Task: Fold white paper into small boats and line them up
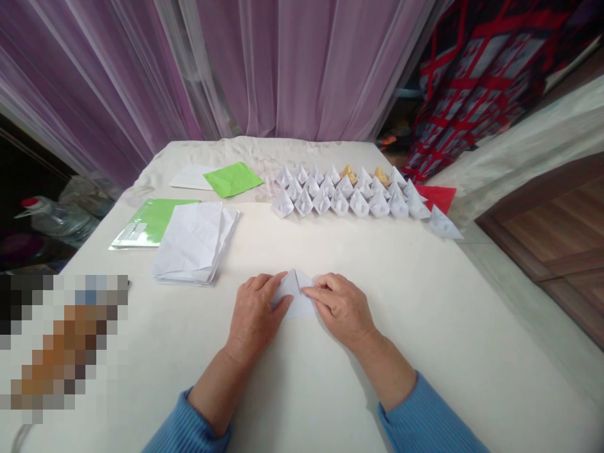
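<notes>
A small white folded paper (298,307) lies on the table in front of me, its top coming to a point with a fold line down from it. My left hand (257,311) holds its left side, the thumb on the sheet and the curled fingers along the edge. On the right side, my right hand (343,307) grips the paper with its index finger resting on the fold and the other fingers bent. The paper's outer edges are partly hidden under both hands.
Rows of folded white paper boats (340,202), two yellowish, stand at the back right beside a red paper (438,198). Left are a stack of white paper (189,242), a green packet (151,220) and a green sheet (233,179). A pixelated patch covers the lower left.
</notes>
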A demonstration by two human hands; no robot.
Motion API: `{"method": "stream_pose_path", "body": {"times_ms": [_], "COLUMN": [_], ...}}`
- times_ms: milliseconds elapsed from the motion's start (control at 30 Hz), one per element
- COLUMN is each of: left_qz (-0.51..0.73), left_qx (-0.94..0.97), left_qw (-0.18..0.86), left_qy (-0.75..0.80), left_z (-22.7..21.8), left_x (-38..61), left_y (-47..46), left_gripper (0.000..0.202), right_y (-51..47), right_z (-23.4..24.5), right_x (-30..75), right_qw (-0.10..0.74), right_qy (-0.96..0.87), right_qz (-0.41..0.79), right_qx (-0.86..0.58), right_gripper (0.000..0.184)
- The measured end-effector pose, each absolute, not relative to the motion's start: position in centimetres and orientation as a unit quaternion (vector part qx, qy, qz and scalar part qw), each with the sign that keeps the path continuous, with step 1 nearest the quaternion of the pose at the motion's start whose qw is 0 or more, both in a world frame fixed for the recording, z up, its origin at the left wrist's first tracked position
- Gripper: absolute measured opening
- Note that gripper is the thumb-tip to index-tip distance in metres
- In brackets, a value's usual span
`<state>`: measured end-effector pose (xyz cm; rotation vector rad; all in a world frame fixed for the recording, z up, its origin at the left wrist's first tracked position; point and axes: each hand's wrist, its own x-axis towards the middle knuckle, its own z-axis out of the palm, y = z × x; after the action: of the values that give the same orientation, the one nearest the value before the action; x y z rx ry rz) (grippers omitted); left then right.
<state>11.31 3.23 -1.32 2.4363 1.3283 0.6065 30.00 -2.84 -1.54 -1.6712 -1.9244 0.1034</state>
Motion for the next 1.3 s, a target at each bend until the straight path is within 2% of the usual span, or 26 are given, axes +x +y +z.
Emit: {"method": "stream_pose_path", "body": {"times_ms": [700,1100,1300], "left_qz": [0.207,0.206,0.211], "left_qx": [0.849,0.85,0.855], "left_qw": [0.148,0.15,0.14], "left_qy": [0.462,0.46,0.452], "left_z": [-1.38,-1.32,-1.36], "left_x": [11.31,11.28,11.27], "left_y": [3.23,3.18,3.25], "left_gripper": [0.037,0.037,0.036], "right_y": [-2.85,-2.84,-2.8], "right_z": [-1.61,-1.39,-1.64], "right_x": [30.13,30.01,30.08], "right_qw": [0.317,0.284,0.299], "right_qy": [-0.723,-0.737,-0.743], "right_qz": [0.061,0.053,0.041], "right_qx": [-0.611,-0.611,-0.598], "right_gripper": [0.03,0.032,0.031]}}
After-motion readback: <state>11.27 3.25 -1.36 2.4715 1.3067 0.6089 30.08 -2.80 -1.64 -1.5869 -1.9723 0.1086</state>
